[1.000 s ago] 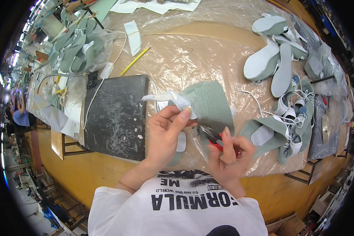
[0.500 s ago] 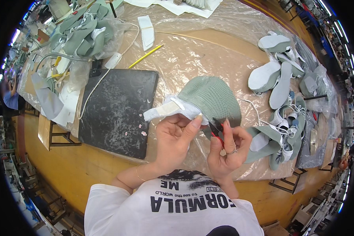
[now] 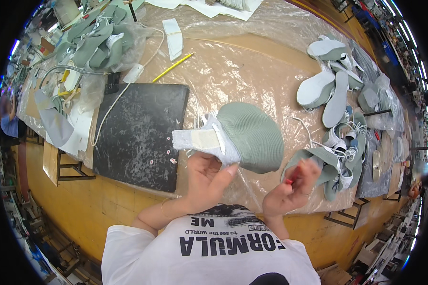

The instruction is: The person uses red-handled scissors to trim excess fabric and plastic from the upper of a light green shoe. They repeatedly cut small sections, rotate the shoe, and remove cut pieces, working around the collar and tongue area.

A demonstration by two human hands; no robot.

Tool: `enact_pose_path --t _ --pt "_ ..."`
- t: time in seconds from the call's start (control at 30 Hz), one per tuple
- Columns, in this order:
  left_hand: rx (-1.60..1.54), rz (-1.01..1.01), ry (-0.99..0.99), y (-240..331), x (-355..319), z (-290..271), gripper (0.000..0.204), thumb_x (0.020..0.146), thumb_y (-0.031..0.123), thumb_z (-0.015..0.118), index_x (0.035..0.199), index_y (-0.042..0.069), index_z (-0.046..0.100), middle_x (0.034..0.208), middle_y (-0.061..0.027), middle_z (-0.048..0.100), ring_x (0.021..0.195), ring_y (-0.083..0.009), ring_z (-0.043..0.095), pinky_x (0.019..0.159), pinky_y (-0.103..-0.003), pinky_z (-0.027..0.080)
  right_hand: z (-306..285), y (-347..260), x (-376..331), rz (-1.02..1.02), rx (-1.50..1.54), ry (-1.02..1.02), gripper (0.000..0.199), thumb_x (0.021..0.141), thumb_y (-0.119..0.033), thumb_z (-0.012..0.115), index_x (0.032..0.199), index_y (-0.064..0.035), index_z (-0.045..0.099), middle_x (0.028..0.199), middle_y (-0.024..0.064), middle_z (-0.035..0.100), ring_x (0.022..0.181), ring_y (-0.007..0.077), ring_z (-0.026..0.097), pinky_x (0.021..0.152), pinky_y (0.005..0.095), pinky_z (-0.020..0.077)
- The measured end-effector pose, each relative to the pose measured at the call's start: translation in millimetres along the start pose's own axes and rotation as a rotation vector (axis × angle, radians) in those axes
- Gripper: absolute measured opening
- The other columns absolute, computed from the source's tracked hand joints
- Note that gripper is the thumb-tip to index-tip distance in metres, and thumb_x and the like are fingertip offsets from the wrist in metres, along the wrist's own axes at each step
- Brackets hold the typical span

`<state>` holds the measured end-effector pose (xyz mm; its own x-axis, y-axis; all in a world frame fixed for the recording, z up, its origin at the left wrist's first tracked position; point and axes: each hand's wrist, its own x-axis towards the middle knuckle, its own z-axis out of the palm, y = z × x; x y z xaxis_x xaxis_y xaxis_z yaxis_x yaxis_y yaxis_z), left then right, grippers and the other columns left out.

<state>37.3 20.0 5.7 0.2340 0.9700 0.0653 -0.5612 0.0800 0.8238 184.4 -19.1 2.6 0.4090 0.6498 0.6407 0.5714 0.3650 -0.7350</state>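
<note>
A grey-green knit shoe upper (image 3: 253, 137) with a pale lining and a cream patch at its tongue end is gripped in my left hand (image 3: 205, 179). The thumb presses on the lining edge, and the rounded toe points right. Off to the right of it, my right hand (image 3: 290, 194) is closed around small red-handled thread snips (image 3: 291, 180). Motion blurs these fingers, and the blades cannot be made out. Hand and snips are apart from the upper.
A black board (image 3: 138, 137) with tiny labels lies to the left. Plastic film (image 3: 228, 61) covers the table. Beyond the board is a yellow pencil (image 3: 173, 67). Finished-looking uppers (image 3: 345, 152) and pale-soled ones (image 3: 316, 90) pile at right; more green uppers (image 3: 97, 42) heap far left.
My right hand has drawn the snips away from the upper, toward the right and nearer me. The upper has turned in my left hand, its toe now lower and further right.
</note>
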Motion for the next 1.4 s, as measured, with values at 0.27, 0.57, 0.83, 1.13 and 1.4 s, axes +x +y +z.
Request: enact_pose_path --t 0.27,0.57,0.83,1.13,1.4 --pt "0.077 -0.278 -0.005 -7.6 -13.5 -17.7 0.055 0.082 0.02 0.062 0.127 -0.005 0.044 0.122 -0.0107 0.055 0.114 -0.0213 0.053 0.101 -0.037 0.04 -5.6 -0.5 6.6 0.557 0.44 -0.184 0.051 0.076 -0.004 0.075 0.122 0.0063 0.054 0.086 0.0004 0.058 0.055 -0.0016 0.032 0.05 0.0138 0.0235" --pt "0.246 -0.541 0.064 8.1 1.5 -12.9 0.036 0.096 0.022 0.052 0.124 -0.001 0.051 0.118 -0.0079 0.057 0.106 -0.0138 0.055 0.091 -0.028 0.044 -2.1 3.1 4.9 -0.077 -0.046 -0.268 0.042 0.067 -0.01 0.078 0.108 -0.012 0.067 0.095 0.002 0.058 0.051 0.0053 0.033 0.047 0.017 0.0278" --pt "0.22 -0.585 -0.003 16.6 1.6 -9.7 0.035 0.097 0.021 0.05 0.123 -0.002 0.052 0.116 -0.0078 0.058 0.105 -0.0124 0.054 0.089 -0.027 0.044 -4.1 6.4 -1.3 -0.255 -0.161 -0.326 0.041 0.056 -0.019 0.081 0.095 -0.0261 0.074 0.096 -0.001 0.055 0.052 0.0064 0.035 0.047 0.0212 0.0286" --pt "-0.187 -0.698 0.054 13.3 6.0 0.9 0.034 0.096 0.02 0.052 0.124 0.002 0.048 0.116 -0.0055 0.057 0.106 -0.0125 0.053 0.089 -0.029 0.043 -9.9 4.5 -0.6 -0.444 -0.332 -0.24 0.04 0.058 -0.025 0.082 0.095 -0.0307 0.07 0.089 -0.0069 0.051 0.06 0.0057 0.048 0.056 0.0236 0.0304" --pt "0.185 -0.488 0.005 17.5 0.9 -1.2 0.027 0.092 0.025 0.06 0.105 0.002 0.058 0.089 -0.0022 0.063 0.081 -0.008 0.056 0.072 -0.025 0.045 -0.6 6.5 1.2 -0.294 -0.21 -0.304 0.019 0.074 -0.029 0.072 0.082 -0.0157 0.062 0.085 0.0003 0.054 0.063 0.0092 0.052 0.057 0.0238 0.034"
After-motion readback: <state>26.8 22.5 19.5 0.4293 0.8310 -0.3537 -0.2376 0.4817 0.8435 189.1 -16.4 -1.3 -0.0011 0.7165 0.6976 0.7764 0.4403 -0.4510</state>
